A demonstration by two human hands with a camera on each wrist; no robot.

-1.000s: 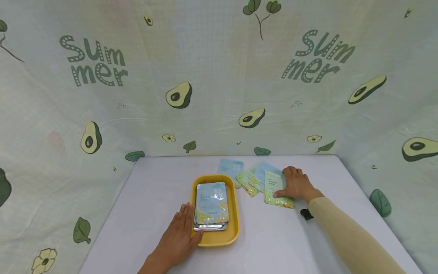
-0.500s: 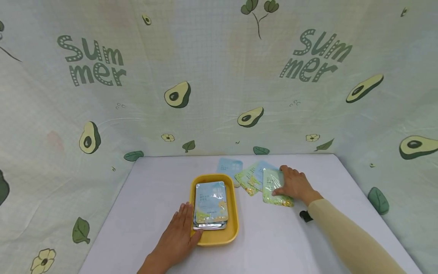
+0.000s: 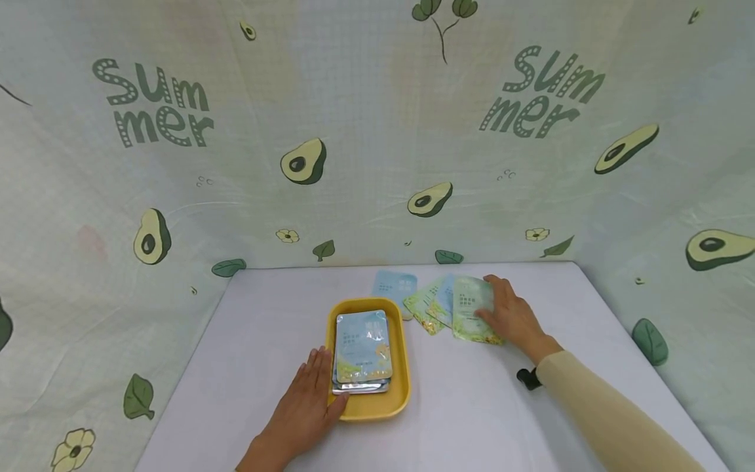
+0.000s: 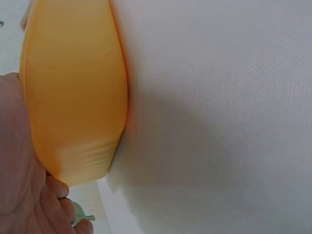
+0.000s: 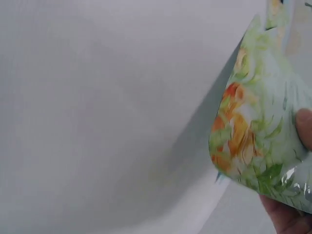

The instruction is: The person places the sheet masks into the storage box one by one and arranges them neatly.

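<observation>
From where I stand, the right hand [image 3: 513, 318] pinches a pale-green, glossy rectangular packet with a floral lower border [image 3: 472, 305] by its right edge, thumb on the printed face and fingers behind. In the right wrist view, the packet's lower edge is tilted clear of the white cloth-like tabletop [image 3: 277, 328] and casts a shadow. The left hand [image 3: 303, 400] holds nothing; its straight fingers lie against the left side of a yellow rounded-rectangular plastic tray [image 3: 377, 413].

The step in hand appears to be lifting this packet. Grip well in from the edge, since the slick film may slip or fold. Raise it straight before any sideways movement; it overlaps a light-blue packet [image 3: 444, 307], which may otherwise drag. Apply only light steadying pressure to the tray, lest it slide.

Beyond the light-blue packet, a second green packet [image 3: 421, 305] lies fanned out, with a pale-blue packet [image 3: 395, 284] behind the tray. Inside the tray rests a stack of blue-topped foil packets [image 3: 364, 347].
</observation>
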